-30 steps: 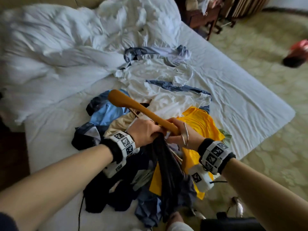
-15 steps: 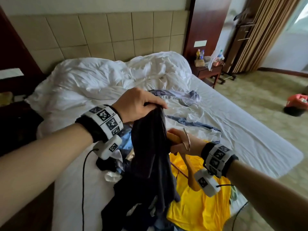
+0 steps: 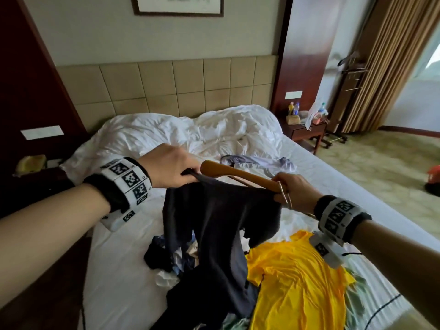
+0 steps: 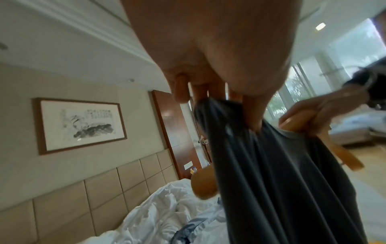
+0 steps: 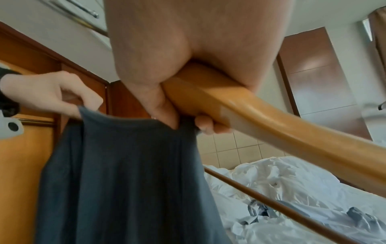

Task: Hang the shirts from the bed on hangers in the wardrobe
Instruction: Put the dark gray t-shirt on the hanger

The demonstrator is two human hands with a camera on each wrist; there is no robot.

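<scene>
A dark grey shirt (image 3: 221, 225) hangs stretched between my two hands above the bed. My left hand (image 3: 171, 169) pinches its upper edge (image 4: 221, 112) at the left. My right hand (image 3: 292, 190) grips the middle of a wooden hanger (image 3: 238, 173) and also pinches the shirt's edge (image 5: 183, 125) under its thumb. The hanger's arm (image 5: 292, 137) points left behind the cloth, and its metal hook (image 3: 285, 195) sticks out by my right knuckles. A yellow shirt (image 3: 297, 277) lies on the bed below, beside a heap of dark and pale clothes (image 3: 166, 256).
A crumpled white duvet (image 3: 190, 134) covers the head of the bed (image 3: 123, 282), with a blue-grey garment (image 3: 257, 160) lying on it. A nightstand (image 3: 307, 129) with bottles stands at the right. Carpeted floor (image 3: 381, 163) lies beyond, with a red item (image 3: 433, 175) on it.
Both hands have risen from the pile and spread apart, lifting the dark shirt and stretching its top edge. The hanger has swung up level behind the cloth. My view has tilted up.
</scene>
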